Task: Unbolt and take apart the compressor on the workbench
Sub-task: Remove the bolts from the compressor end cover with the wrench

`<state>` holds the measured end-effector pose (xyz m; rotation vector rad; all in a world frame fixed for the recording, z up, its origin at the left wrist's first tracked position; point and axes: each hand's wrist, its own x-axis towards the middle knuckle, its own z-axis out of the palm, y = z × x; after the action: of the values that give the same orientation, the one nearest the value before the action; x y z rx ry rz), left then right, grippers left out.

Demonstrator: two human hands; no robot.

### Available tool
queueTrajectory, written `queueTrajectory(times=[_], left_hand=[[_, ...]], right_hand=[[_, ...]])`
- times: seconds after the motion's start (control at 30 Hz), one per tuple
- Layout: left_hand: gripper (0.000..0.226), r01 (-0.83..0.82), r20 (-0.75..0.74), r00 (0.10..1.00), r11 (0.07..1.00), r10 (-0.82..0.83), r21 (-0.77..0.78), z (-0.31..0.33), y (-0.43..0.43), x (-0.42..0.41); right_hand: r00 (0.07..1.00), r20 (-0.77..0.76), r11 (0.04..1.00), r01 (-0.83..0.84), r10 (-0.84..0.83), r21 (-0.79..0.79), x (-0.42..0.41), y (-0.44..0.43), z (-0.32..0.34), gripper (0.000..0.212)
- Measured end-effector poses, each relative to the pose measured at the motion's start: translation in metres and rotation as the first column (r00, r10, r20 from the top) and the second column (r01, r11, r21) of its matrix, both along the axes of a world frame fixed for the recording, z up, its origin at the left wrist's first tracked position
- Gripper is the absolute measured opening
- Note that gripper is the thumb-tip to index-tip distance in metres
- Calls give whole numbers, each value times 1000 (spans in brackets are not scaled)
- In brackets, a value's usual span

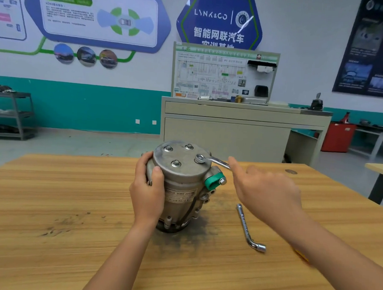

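The grey cast-metal cylindrical compressor [181, 188] stood upright mid-way across the light wooden table [72, 205], approx. centre. The left hand [148, 191] had its grip curled round the housing's upper left side. A silver ring spanner [212, 160] sat on the right-most of 4 top bolts [175, 163]. The right hand [265, 191], blurred, kept its grip open w/ fingers straight at the spanner's handle end, clasping nothing. A chrome L-shaped socket wrench [247, 227] lay on the table to the right, apart from the compressor.

Left hand [147, 193], right hand [268, 193] and forearms are bare.
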<state>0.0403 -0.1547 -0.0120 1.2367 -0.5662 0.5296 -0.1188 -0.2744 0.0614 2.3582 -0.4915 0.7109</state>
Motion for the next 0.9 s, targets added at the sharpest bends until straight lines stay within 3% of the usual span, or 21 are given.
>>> queueTrajectory(times=[0.07,0.13,0.27,0.4,0.47,0.53,0.6,0.7,0.8,0.9], left_hand=[[35,33,-12,999,999,-33,31,2,0,6],[35,57,-24,998,997,-55,55,5,-2,10],[36,74,-57,996,993,-69,92,9,-7,10],[40,61,-55,997,993,-55,103,9,-7,6],[43,59,-53,997,994,-54,96,8,-6,4],[49,61,-63,996,994,-56,90,6,-5,2],[54,59,-79,995,995,-53,84,4,-5,-2],[60,29,-108,994,994,-18,102,1,-7,-8],[62,-25,-73,997,992,35,128,-2,-9,-16],[66,-43,3,999,991,43,125,-5,-8,-23]], right_hand=[[975,152,986,-156,163,-56,10,-28,-7,35],[970,162,983,-173,181,-68,32,-52,-4,27],[982,5,982,-191,191,-8,93,-67,22,31],[963,-15,963,-269,269,-26,125,-52,34,27],[930,164,941,-337,330,15,115,-47,39,17],[902,368,939,-302,226,166,97,-51,49,26],[877,444,885,-344,184,313,73,-52,54,32],[927,296,887,-326,232,326,37,-41,46,30],[984,67,933,-179,166,311,15,-28,25,25],[995,-50,953,-73,92,293,13,-17,11,18]])
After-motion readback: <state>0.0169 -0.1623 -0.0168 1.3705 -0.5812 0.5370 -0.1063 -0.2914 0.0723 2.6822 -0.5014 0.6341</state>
